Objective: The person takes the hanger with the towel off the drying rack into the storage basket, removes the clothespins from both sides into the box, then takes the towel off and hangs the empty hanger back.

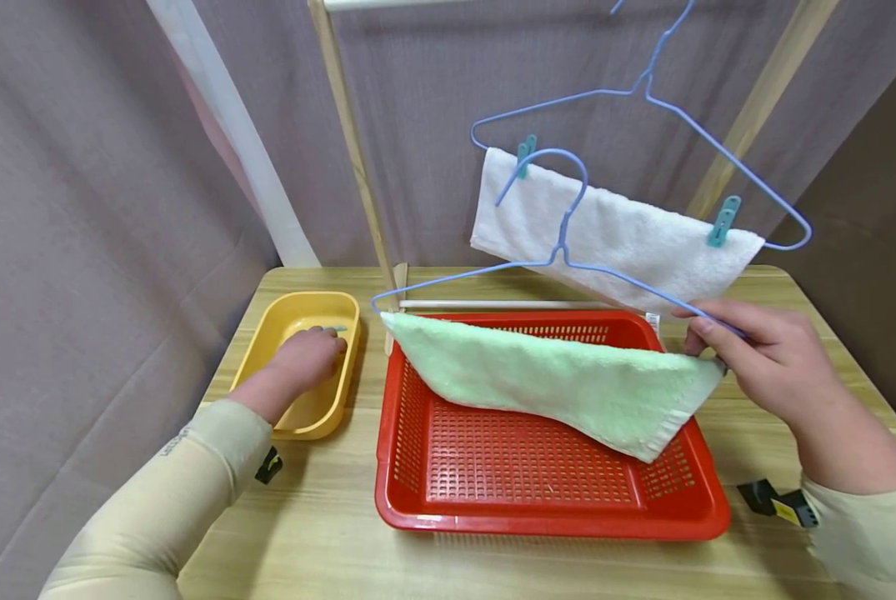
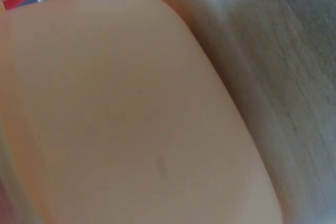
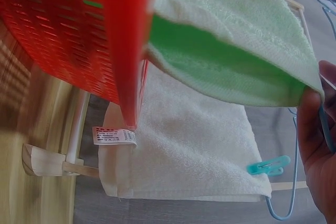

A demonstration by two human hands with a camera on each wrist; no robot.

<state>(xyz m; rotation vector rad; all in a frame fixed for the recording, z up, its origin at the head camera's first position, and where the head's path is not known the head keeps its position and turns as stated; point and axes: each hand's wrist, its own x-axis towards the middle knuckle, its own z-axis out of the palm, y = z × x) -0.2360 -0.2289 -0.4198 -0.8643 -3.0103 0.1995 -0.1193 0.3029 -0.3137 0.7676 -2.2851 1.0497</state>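
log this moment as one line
left hand: inside yellow tray; right hand: holding front blue hanger; green towel: draped over hanger, above red basket

teal thing (image 1: 338,328) by left hand (image 1: 309,357), indistinct

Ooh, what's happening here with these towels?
A person's right hand holds a blue hanger with a green towel draped over it, above a red basket. The left hand reaches into a yellow tray; its fingertips are hard to see. Behind, a white towel hangs on another hanger, held by two teal pegs. No pegs show on the green one.
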